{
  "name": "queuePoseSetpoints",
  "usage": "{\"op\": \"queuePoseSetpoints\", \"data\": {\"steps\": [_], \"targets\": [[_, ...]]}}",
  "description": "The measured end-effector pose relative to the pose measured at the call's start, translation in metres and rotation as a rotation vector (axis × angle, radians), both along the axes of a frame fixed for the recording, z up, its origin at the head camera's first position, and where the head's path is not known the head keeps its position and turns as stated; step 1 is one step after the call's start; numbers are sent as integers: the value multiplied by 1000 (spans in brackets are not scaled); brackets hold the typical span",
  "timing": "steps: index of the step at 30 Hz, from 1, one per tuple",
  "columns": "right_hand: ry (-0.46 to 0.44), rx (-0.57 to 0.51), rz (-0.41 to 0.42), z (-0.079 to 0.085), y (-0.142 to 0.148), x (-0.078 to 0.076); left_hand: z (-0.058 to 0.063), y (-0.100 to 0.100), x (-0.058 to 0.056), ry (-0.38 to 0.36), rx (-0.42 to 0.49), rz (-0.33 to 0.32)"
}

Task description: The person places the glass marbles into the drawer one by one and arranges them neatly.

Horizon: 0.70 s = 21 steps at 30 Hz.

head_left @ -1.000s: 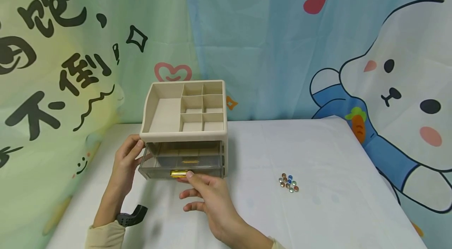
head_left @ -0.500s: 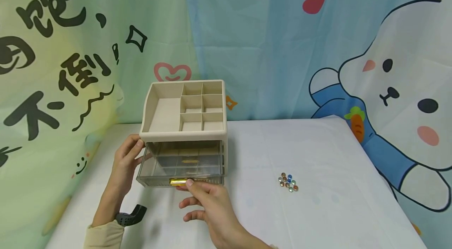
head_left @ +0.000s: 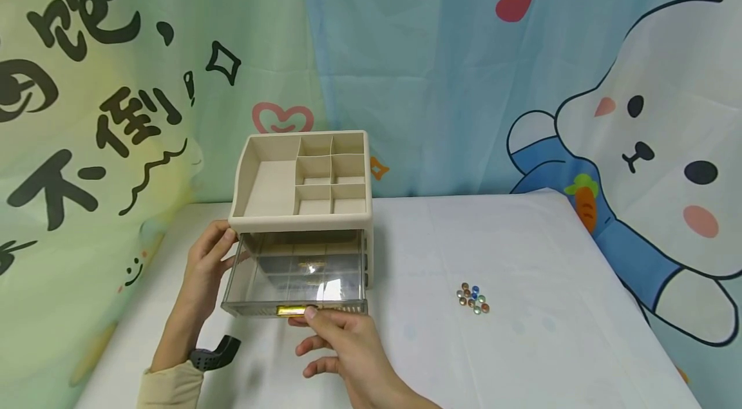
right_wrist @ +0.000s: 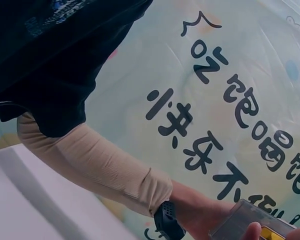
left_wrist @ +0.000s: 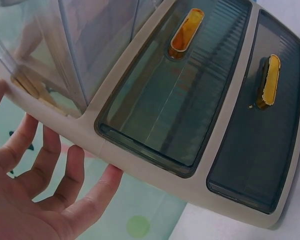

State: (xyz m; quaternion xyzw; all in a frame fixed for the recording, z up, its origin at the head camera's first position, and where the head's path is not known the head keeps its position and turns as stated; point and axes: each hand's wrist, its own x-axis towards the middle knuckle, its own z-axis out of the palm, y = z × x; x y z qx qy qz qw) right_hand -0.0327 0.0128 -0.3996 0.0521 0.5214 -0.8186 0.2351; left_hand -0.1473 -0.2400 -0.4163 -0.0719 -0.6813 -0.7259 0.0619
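Note:
A cream desktop organizer (head_left: 301, 223) with a compartmented top stands on the table, left of centre. Its clear grey upper drawer (head_left: 249, 307) is pulled well out toward me, and I see nothing lying inside. My right hand (head_left: 362, 348) pinches the drawer's gold handle (head_left: 291, 311) between thumb and index finger, the other fingers loosely bent. Against the organizer's left side rests my left hand (head_left: 203, 264). In the left wrist view its fingertips (left_wrist: 112, 172) touch the cream frame, beside two closed lower drawers (left_wrist: 160, 110) with gold handles.
A small cluster of coloured glass beads (head_left: 473, 299) lies on the white tablecloth (head_left: 429, 357) to the right. Printed curtains (head_left: 406, 74) hang behind and beside the table. A black band (head_left: 216, 353) is on my left wrist.
The right hand has drawn the upper drawer farther out toward me, showing more of its inside. My left hand keeps its place on the organizer's side.

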Motion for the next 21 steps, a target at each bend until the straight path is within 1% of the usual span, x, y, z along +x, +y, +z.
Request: {"op": "queuePoseSetpoints", "data": {"steps": [12, 21], "targets": [[13, -22, 55, -3, 3, 7, 1, 0, 0, 3, 9, -5], [21, -46, 74, -6, 5, 10, 1, 0, 1, -9, -19, 1]]}}
